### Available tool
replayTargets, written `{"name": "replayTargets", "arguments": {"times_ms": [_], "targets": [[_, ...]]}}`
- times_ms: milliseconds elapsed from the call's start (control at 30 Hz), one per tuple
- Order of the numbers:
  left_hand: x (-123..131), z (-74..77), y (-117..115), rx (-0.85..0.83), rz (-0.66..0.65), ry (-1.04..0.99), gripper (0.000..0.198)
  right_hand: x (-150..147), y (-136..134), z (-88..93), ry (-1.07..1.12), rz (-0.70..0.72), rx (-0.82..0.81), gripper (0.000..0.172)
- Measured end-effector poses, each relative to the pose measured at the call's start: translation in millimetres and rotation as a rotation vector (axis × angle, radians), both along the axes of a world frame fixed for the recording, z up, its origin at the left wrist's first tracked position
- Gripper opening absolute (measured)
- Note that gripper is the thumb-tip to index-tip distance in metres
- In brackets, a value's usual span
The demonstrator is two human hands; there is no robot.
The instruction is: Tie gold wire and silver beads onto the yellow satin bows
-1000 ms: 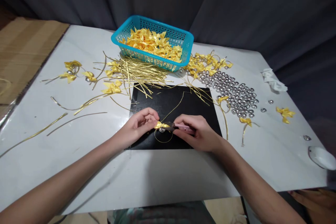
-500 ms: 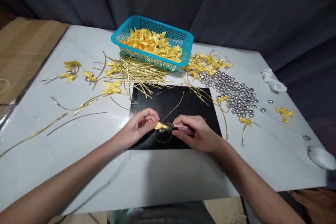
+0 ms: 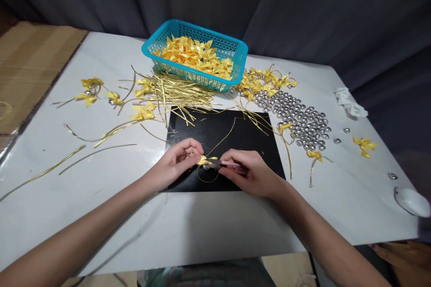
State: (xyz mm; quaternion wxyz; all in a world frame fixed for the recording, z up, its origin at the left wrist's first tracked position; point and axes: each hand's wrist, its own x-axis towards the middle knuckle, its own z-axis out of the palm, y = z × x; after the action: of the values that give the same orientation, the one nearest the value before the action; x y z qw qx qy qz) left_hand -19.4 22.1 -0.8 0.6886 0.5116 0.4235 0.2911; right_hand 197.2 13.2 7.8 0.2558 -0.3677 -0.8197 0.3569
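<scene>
Above a black mat (image 3: pixel 259 134), my left hand (image 3: pixel 183 158) pinches a yellow ribbon flower (image 3: pixel 202 160). A thin gold cord loop (image 3: pixel 208 181) hangs from the flower, with a silver bell-like piece (image 3: pixel 205 167) beside it. My right hand (image 3: pixel 249 171) is closed around a small pink-handled cutting tool (image 3: pixel 235 166). The tool's metal blades point left and touch or overlap the flower; exactly what lies between them is too small to tell.
Behind the mat are a blue basket (image 3: pixel 153 49) of yellow flowers and a pile of gold cords (image 3: pixel 182 92). Silver pieces (image 3: pixel 303 121) lie at right, near a white mouse-like object (image 3: pixel 412 202). Loose cords (image 3: pixel 43 170) and flowers (image 3: pixel 89 92) lie at left.
The tool and my right hand have shifted slightly left and turned a little, and more of the ribbon shows above the blades. My left hand keeps its pinch.
</scene>
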Motion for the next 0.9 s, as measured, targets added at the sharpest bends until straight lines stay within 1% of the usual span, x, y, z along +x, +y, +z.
{"name": "replayTargets", "arguments": {"times_ms": [467,700,900], "targets": [[-0.2,-1.0,0.3,-0.01,-0.006,-0.02,0.017,-0.4,-0.8,-5.0,-0.001,-0.012,0.001,0.014],[0.2,0.8,1.1,-0.009,-0.001,-0.012,0.016,-0.8,-1.9,-6.5,0.008,-0.025,0.026,0.012],[-0.5,-0.5,0.5,-0.005,-0.001,-0.02,0.015,2.8,-1.2,-3.8,0.023,-0.042,0.044,0.012]]}}
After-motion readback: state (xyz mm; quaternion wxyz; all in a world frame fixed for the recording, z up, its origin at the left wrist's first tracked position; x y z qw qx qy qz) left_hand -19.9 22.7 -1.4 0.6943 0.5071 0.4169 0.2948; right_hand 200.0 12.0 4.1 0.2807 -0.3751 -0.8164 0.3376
